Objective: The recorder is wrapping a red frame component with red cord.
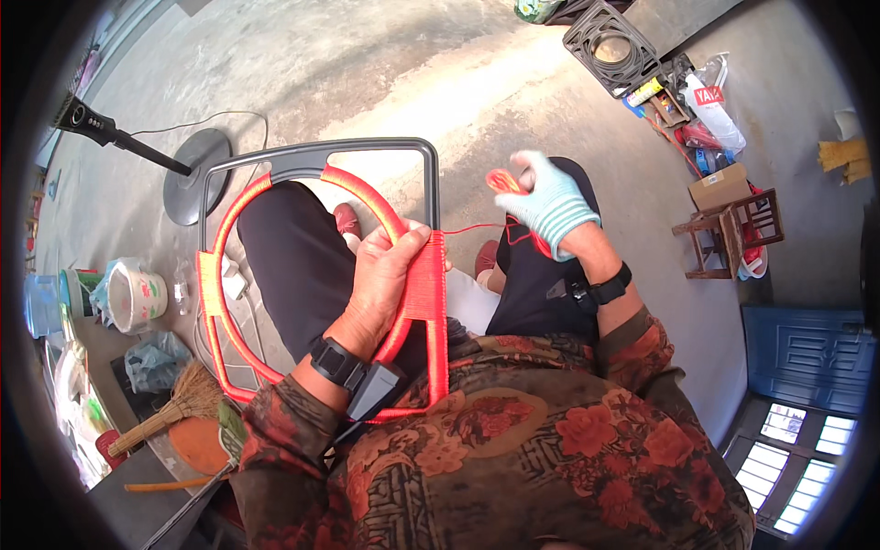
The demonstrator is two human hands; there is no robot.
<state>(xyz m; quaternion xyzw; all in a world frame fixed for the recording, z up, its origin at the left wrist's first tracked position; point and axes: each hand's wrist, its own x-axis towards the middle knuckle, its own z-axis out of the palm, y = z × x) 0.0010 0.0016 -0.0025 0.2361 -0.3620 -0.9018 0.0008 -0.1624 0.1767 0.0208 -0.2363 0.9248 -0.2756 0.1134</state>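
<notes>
A black frame (316, 147) with rounded corners and a ring inside it lies across my lap. Red-orange cord wraps the ring, the lower bars and a wide band (425, 280) on its right side. My bare left hand (378, 270) grips the frame at that band, thumb pressed on the upper end of the wrapping. From there a taut strand runs right to my right hand (555, 203), in a pale blue striped glove and slightly blurred. It holds a small bundle of the cord (504, 181); more strands hang under the palm.
A fan's round black base (197, 174) stands left on the concrete floor, its cable trailing. Further left are a white bucket (137, 295) and a straw broom (174, 408). At right are a small wooden stool (729, 234), a cardboard box (720, 187) and a black fan grille (611, 46).
</notes>
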